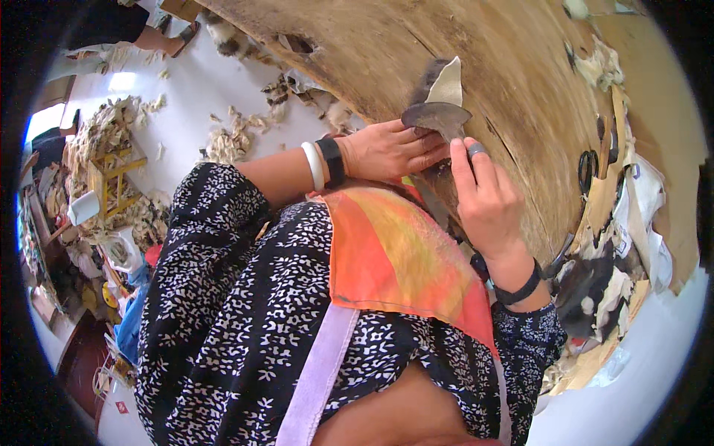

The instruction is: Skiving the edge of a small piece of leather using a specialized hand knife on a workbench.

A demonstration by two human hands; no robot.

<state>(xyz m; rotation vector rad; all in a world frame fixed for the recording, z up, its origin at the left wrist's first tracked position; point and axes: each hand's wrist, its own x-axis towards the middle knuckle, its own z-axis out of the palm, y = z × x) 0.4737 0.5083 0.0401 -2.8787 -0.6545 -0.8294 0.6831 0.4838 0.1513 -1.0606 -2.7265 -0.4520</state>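
My right hand (487, 197) grips a half-moon knife (437, 117) whose broad curved blade points away from me. Against the blade, on its far side, sits a piece of fur (446, 83), with dark grey hair on its left and a pale skin side folded up. My left hand (394, 149) lies flat beside the blade, fingers stretched toward my right hand. Some dark fur shows under its fingertips; whether they pin it is hidden. Below both hands is a worn wooden board (513, 67).
Scissors (587, 171) hang by the board's right edge, near fur scraps (599, 290) and cardboard. Fur offcuts (230, 134) litter the white floor at left, around a yellow wooden stool (115, 178). Another person's sandalled foot (182, 41) is at the far left.
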